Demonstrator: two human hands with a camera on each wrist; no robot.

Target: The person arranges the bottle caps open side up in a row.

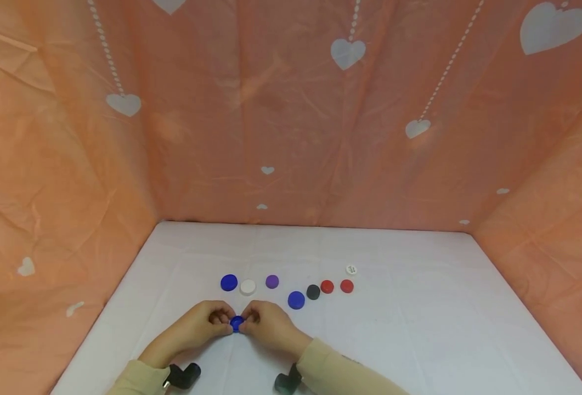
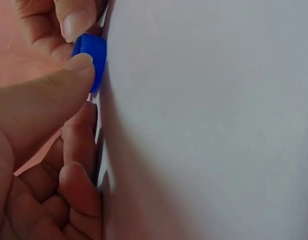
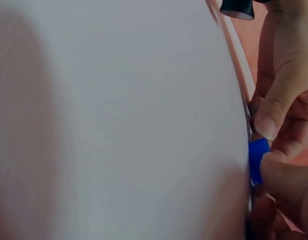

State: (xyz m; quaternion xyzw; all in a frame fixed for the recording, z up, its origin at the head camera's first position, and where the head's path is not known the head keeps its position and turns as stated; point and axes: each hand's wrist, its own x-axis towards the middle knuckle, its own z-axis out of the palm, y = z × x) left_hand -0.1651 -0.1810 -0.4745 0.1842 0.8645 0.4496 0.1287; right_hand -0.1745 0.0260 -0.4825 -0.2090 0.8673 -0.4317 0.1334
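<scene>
Near the front of the white table, a small blue bottle cap (image 1: 237,323) sits between both hands, its rim facing up in the head view. My left hand (image 1: 210,321) pinches its left side, fingers curled. From the right, my right hand (image 1: 269,325) holds the opposite side between thumb and fingers. In the left wrist view the blue cap (image 2: 96,57) is at the table surface, with a thumb on its edge. The right wrist view shows the blue cap (image 3: 257,161) partly covered by a thumb.
Beyond the hands on the white table (image 1: 394,340) lie a blue cap (image 1: 229,282), white cap (image 1: 248,287), purple cap (image 1: 272,281), another blue cap (image 1: 296,300), black cap (image 1: 312,292), two red caps (image 1: 327,286) and a small white marked disc (image 1: 351,270). Orange cloth (image 1: 291,137) surrounds the table.
</scene>
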